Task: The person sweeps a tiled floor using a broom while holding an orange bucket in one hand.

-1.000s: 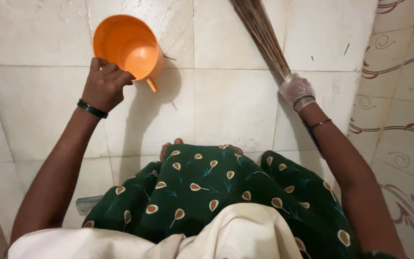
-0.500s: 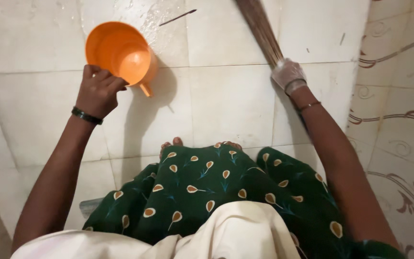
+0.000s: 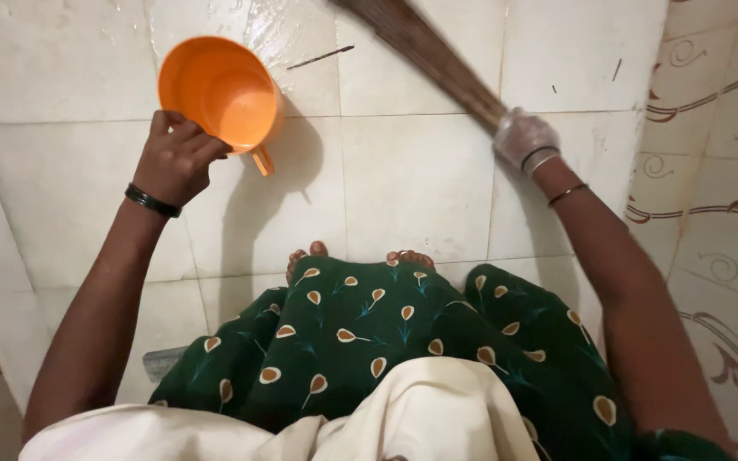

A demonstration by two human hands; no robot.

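Note:
My left hand (image 3: 179,156) grips the handle of an orange plastic mug (image 3: 218,89), tilted with its mouth toward me, above the white tiled floor (image 3: 412,179). It looks empty. A black band circles that wrist. My right hand (image 3: 524,138), in a thin clear glove, holds a brown stick broom (image 3: 424,53) that slants up and left toward the top edge. The tiles near the broom's upper part glisten wet. My bare toes (image 3: 356,254) show below, at the hem of a green patterned garment.
A wall of cream tiles with brown scroll patterns (image 3: 719,196) rises on the right. A thin loose broom stick (image 3: 319,57) lies on the wet tile between mug and broom. A grey object (image 3: 157,360) peeks out by my left side.
The mug has tipped and moved slightly left and up; wet streaks now show on the tiles ahead. The broom hand has shifted a little up the frame.

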